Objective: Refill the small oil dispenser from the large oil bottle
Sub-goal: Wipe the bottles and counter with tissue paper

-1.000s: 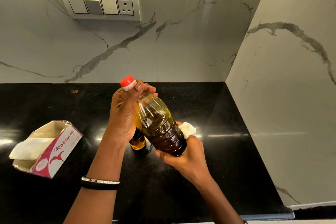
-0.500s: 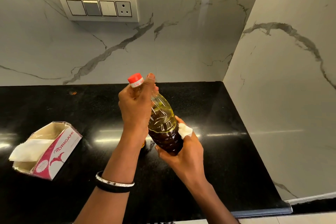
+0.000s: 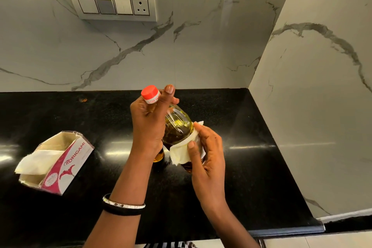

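red-capped oil bottle: neck in left hand, body in right hand

The head camera looks down, close over the black counter, facing the marble corner.

Tissue box lies on countertop (left of the oil bottle).

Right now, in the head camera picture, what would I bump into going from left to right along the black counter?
Tissue box → left hand → large oil bottle → right hand → marble side wall.
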